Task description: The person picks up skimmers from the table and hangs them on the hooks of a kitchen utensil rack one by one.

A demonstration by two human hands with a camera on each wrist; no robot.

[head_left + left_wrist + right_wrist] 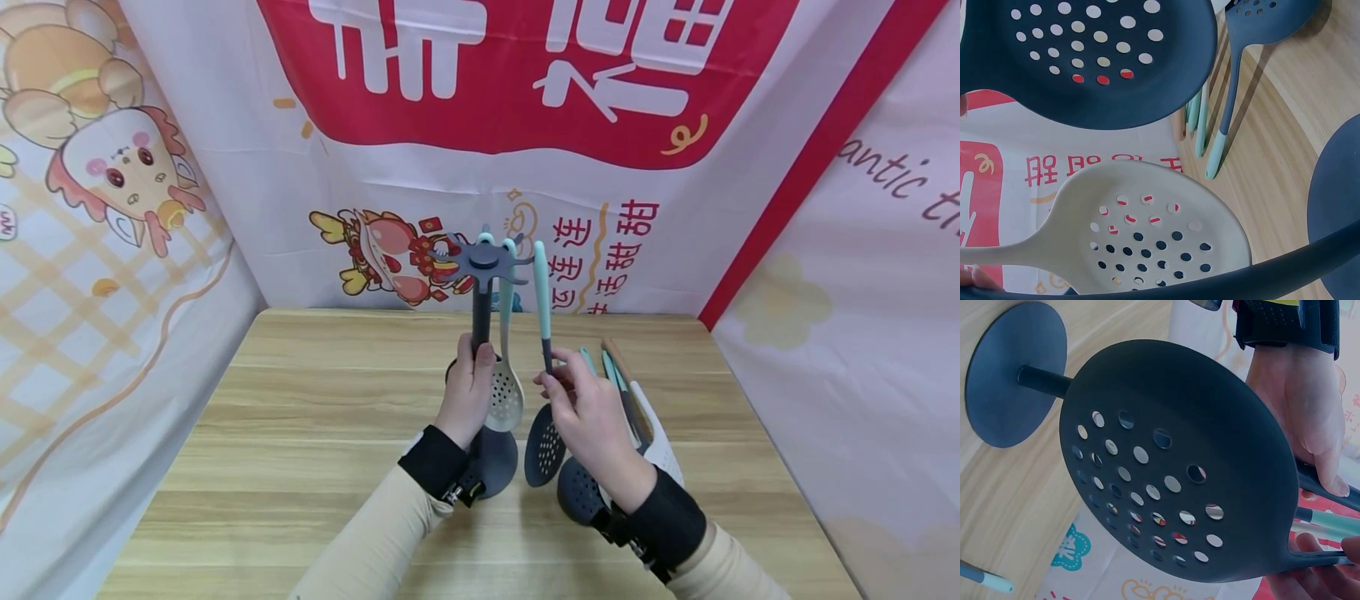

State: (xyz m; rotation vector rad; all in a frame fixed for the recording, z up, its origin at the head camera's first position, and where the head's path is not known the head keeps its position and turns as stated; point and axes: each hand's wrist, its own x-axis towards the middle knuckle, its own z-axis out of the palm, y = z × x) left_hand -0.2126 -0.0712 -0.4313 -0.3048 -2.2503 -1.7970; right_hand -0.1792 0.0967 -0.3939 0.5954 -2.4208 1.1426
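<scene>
A dark grey utensil stand point(481, 321) rises from its round base point(1015, 375) on the wooden table point(300, 400). My left hand point(477, 358) grips the stand's pole. A cream perforated skimmer point(505, 396) hangs from the hooked top hub point(483, 260), and its bowl point(1154, 231) fills the left wrist view. My right hand point(553, 381) pinches the lower handle of a dark skimmer with a teal handle point(542, 292) and holds it upright beside the stand. Its perforated head point(1166, 469) hangs just above the table.
Several more utensils lie on the table right of my right hand: a dark perforated spoon point(580, 493), a white slotted turner point(662, 442), and teal handles point(1216, 150). Printed banners point(525, 100) wall in the table at the back and both sides.
</scene>
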